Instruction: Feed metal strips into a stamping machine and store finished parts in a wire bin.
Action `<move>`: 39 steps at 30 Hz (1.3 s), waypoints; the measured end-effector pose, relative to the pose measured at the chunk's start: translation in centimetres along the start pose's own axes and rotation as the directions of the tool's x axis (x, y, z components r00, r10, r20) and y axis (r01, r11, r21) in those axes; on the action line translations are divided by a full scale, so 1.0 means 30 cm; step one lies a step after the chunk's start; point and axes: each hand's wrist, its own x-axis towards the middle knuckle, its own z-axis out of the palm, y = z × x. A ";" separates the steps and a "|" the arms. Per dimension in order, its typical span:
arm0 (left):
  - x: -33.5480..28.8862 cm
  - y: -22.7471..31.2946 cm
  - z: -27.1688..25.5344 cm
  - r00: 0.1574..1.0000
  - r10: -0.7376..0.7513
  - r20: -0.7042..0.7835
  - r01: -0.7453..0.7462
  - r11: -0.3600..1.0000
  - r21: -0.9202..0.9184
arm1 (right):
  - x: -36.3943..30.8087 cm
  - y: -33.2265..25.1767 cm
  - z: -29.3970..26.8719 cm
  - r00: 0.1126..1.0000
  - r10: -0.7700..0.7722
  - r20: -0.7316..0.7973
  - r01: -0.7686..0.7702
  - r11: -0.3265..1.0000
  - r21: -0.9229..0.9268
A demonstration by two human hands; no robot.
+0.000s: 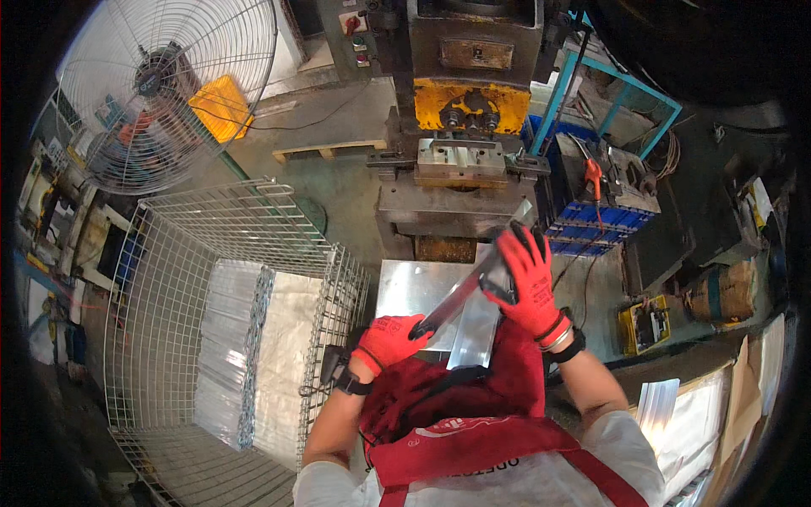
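A long, narrow, shiny metal strip (457, 297) slants across in front of me, its far end up toward the press. My left hand (390, 340), in a red glove with dark fingertips, is closed on its near end. Farther up, my right hand (525, 283), gloved the same way, wraps round the strip near its far end; part of the metal is hidden behind the fingers. Below it, another bright metal strip (475, 335) lies from the silver plate (405, 283) toward my lap.
Ahead stands a press with a metal die block (460, 158). A wire mesh cage (152, 338) at left holds stacked metal strips (226, 346). A large fan (165, 80) stands far left. Blue crates (591, 221) carry tools on the right, near a small yellow bin (644, 325).
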 end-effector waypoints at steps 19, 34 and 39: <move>0.079 -0.071 0.343 0.999 -0.014 -0.051 -0.041 0.406 -0.913 | 0.006 0.120 0.300 0.788 0.502 0.357 -0.491 0.161 0.856; 0.297 0.120 0.133 0.944 -0.186 0.273 0.237 -0.196 -0.952 | 0.074 0.148 0.448 0.858 0.441 0.264 -0.294 0.000 0.956; 0.301 0.130 0.147 0.935 -0.236 0.263 0.227 -0.172 -0.959 | 0.026 0.120 0.418 0.892 0.384 0.241 -0.293 0.083 0.953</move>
